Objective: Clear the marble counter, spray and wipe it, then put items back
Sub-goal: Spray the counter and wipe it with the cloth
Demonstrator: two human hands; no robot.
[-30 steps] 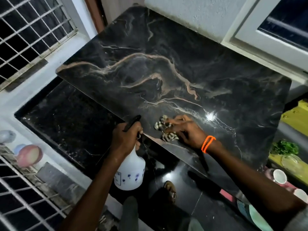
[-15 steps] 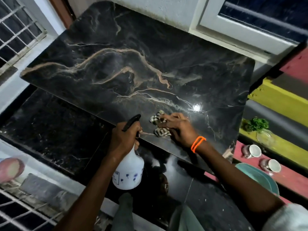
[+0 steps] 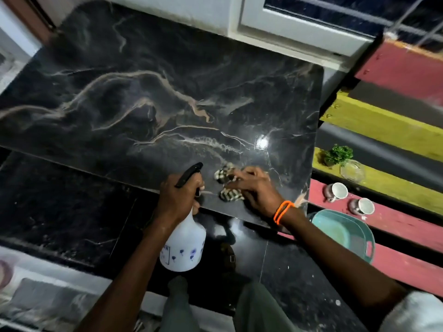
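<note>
The black marble counter (image 3: pixel 148 97) with tan veins fills the upper middle of the head view and has only a cloth on it. My left hand (image 3: pixel 178 198) grips the neck of a white spray bottle (image 3: pixel 183 248) with a black trigger, held just off the counter's near edge. My right hand (image 3: pixel 254 189), with an orange band at the wrist, presses a striped cloth (image 3: pixel 226 185) flat on the marble near that same edge. The hand covers part of the cloth.
To the right run coloured steps: a small green plant (image 3: pixel 339 154) and a glass dish (image 3: pixel 352 172) on the yellow one, two white-lined cups (image 3: pixel 339 190) (image 3: pixel 364 206) and a teal basin (image 3: pixel 345 233) on the red one. A white window frame (image 3: pixel 299 27) stands behind the counter. Dark floor lies below.
The view has swung right, bringing the steps, cups and basin into sight. Both hands keep their grips near the counter's front edge; the cloth has barely shifted.
</note>
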